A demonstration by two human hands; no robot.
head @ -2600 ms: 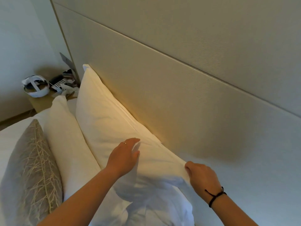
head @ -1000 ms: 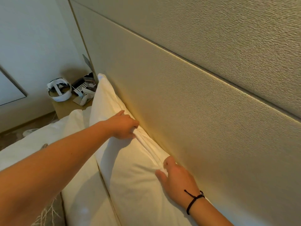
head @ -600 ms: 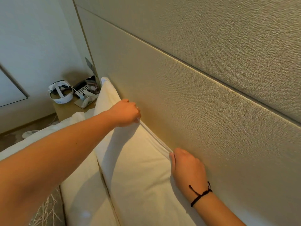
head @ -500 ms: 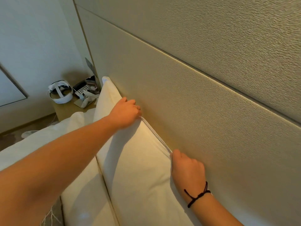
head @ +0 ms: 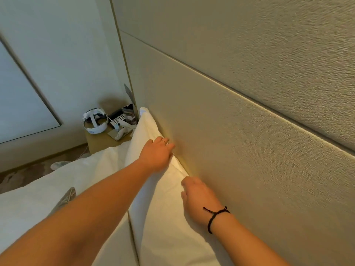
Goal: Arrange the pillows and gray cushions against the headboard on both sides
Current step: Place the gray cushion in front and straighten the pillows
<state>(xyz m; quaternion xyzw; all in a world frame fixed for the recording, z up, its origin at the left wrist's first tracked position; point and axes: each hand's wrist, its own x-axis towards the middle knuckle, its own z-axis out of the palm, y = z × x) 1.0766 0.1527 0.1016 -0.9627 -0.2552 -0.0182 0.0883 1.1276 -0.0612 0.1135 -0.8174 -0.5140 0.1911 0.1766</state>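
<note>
Against the beige padded headboard [head: 240, 131] I see a white pillow [head: 163, 217] standing on its long edge, its top seam touching the panel. My left hand [head: 156, 155] lies over that top edge with the fingers fairly straight and close together, reaching toward the headboard; a ring shows on one finger, and I cannot tell whether the thumb catches any fabric. My right hand [head: 199, 200] rests on the pillow's face just below the seam, fingers loosely bent and pressing the cloth, with a black cord bracelet [head: 215, 215] at the wrist. A second white pillow [head: 115, 244] leans just in front of the first, mostly hidden by my left forearm. Only a corner of a gray cushion [head: 66, 198] peeks out beside that arm, on the white bedding [head: 38, 198]. Beyond the pillows, a wooden nightstand [head: 98, 141] carries a white headset [head: 94, 121] and a telephone [head: 119, 118].
</note>
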